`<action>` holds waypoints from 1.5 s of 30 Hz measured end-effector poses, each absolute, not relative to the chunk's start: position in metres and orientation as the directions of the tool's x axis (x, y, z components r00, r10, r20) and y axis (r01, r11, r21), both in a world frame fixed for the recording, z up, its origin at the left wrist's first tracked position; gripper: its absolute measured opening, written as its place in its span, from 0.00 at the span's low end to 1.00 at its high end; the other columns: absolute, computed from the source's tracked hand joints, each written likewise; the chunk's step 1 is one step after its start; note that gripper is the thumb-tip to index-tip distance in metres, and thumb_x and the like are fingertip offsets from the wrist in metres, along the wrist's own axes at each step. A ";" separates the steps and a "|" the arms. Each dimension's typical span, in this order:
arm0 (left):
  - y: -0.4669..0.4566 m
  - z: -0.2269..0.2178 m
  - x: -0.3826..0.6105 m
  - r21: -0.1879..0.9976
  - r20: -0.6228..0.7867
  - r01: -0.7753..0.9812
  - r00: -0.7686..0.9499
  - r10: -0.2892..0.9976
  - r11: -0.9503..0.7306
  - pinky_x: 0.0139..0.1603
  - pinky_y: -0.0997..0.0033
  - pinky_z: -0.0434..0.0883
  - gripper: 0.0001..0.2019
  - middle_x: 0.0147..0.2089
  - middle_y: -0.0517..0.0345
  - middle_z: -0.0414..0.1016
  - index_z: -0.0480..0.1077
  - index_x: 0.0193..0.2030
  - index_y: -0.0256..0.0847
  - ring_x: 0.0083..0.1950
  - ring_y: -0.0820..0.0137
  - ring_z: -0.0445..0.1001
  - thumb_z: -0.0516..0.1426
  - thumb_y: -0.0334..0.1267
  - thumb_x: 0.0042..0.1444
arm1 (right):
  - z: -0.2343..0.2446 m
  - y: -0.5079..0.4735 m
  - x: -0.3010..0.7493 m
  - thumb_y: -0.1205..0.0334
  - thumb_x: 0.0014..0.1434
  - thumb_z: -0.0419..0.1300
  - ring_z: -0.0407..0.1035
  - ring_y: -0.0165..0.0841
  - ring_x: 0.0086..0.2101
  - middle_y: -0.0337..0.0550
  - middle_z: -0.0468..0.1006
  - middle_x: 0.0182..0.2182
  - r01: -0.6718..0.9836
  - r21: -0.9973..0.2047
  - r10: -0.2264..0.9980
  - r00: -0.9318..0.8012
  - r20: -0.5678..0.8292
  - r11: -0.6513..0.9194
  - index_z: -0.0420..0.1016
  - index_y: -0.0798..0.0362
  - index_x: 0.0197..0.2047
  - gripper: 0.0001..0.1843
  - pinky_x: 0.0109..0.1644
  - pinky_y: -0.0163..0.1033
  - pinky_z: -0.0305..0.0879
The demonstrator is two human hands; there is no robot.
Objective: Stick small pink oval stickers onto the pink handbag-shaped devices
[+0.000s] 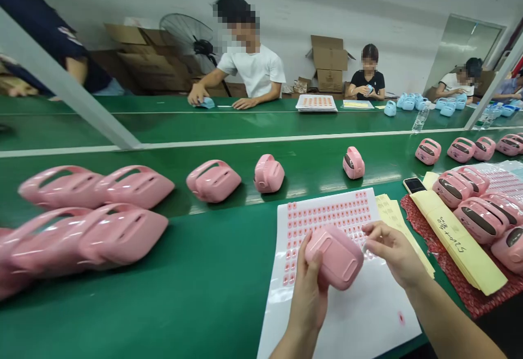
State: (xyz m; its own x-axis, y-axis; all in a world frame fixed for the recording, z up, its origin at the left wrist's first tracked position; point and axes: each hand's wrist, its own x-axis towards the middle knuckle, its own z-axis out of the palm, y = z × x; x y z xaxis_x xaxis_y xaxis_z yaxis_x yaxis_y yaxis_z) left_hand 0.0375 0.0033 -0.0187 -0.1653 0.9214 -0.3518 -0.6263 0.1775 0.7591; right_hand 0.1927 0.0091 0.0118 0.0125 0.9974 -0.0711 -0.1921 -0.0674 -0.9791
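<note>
Although the right hand [392, 255] is pinched around something small and clear [365, 248], too faint to make out, it is plainly closed just above a sheet of pink labels [327, 223] on the green worktop [163, 315]. The left hand [308, 299] grips a pink plastic casing [335, 258] over that sheet, its fingers covering part of the casing. The sheet's near end is cut off at the bottom of the view.

The green surface [134, 315] runs across in front of me, with pink plastic casings [212, 181] spaced along it from 9 to 2 o'clock. A white sheet of pink labels [327, 212] lies at 6 o'clock. At 3 o'clock, a red patterned cloth [461, 288] bears yellow papers [457, 239] and more casings, with a phone [414, 185] near its far end.
</note>
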 end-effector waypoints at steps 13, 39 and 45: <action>-0.002 -0.020 0.035 0.770 -0.307 -0.617 -0.136 0.942 0.162 0.47 0.63 0.70 0.37 0.57 0.53 0.67 0.59 0.59 0.55 0.53 0.58 0.70 0.65 0.51 0.41 | 0.016 0.019 0.159 0.54 0.37 0.65 0.63 0.41 0.45 0.46 0.67 0.39 -0.031 -0.992 0.991 -0.068 -0.119 -0.122 0.72 0.52 0.20 0.11 0.47 0.43 0.58; 0.003 -0.041 0.016 0.478 -0.425 -0.851 -0.006 0.905 0.219 0.44 0.62 0.73 0.20 0.41 0.55 0.80 0.67 0.54 0.46 0.45 0.61 0.76 0.57 0.43 0.54 | -0.032 0.114 0.207 0.73 0.57 0.45 0.66 0.40 0.44 0.55 0.68 0.45 0.786 -0.452 0.838 -0.148 0.525 0.421 0.62 0.56 0.52 0.20 0.49 0.48 0.63; 0.002 -0.067 -0.003 0.319 -0.347 -0.922 0.100 0.933 0.218 0.44 0.64 0.73 0.22 0.41 0.54 0.80 0.64 0.57 0.48 0.44 0.62 0.77 0.56 0.31 0.55 | -0.069 0.167 0.213 0.82 0.50 0.44 0.66 0.41 0.47 0.56 0.71 0.45 0.822 -0.338 0.858 -0.310 0.409 0.458 0.64 0.57 0.54 0.29 0.53 0.50 0.59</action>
State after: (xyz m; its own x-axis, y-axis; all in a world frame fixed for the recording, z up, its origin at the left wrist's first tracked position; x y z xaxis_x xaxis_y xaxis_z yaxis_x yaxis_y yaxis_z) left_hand -0.0027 0.0022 -0.0672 0.1000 0.9327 -0.3465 -0.9223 0.2176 0.3194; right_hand 0.2127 0.1669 -0.0690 -0.3098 0.8585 0.4087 0.8224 0.4576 -0.3380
